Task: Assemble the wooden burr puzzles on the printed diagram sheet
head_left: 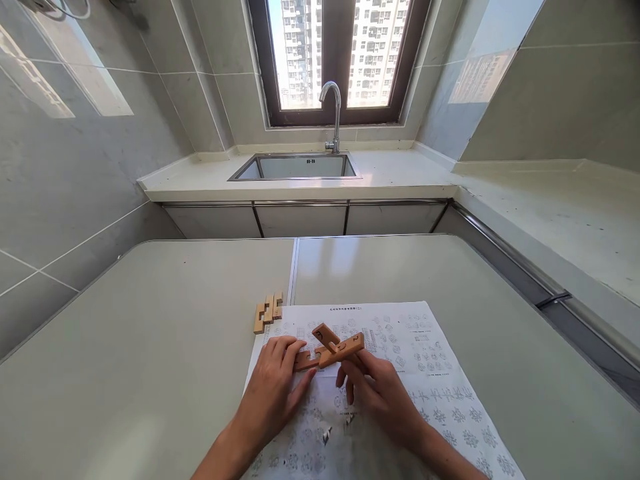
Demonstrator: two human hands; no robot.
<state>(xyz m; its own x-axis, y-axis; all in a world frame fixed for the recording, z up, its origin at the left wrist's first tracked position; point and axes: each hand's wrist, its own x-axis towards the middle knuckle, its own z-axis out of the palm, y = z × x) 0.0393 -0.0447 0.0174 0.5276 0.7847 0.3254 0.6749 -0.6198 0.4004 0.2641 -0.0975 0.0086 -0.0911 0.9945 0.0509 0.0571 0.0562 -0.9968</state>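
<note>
Above a printed sheet, my left hand (pixel 273 379) has its thumb and fingers closed round the left end of a notched wooden puzzle piece (pixel 304 361). My right hand (pixel 383 393) pinches a longer wooden piece (pixel 344 349) with dark marks on its face, and its lower fingers curl underneath. Another marked wooden piece (pixel 325 335) crosses this one at an angle, rising to the upper left. The pieces meet between my hands; how far they interlock is hidden. Several lighter notched wooden pieces (pixel 269 312) stand side by side just beyond my left hand.
The large printed sheet (pixel 440 373) with small diagrams lies on a pale table (pixel 200 300), torn near its middle. Past the table's far edge runs a white counter (pixel 400 170) with a sink (pixel 295 179) and a tap (pixel 337 117) below a window. A tiled wall bounds the left side.
</note>
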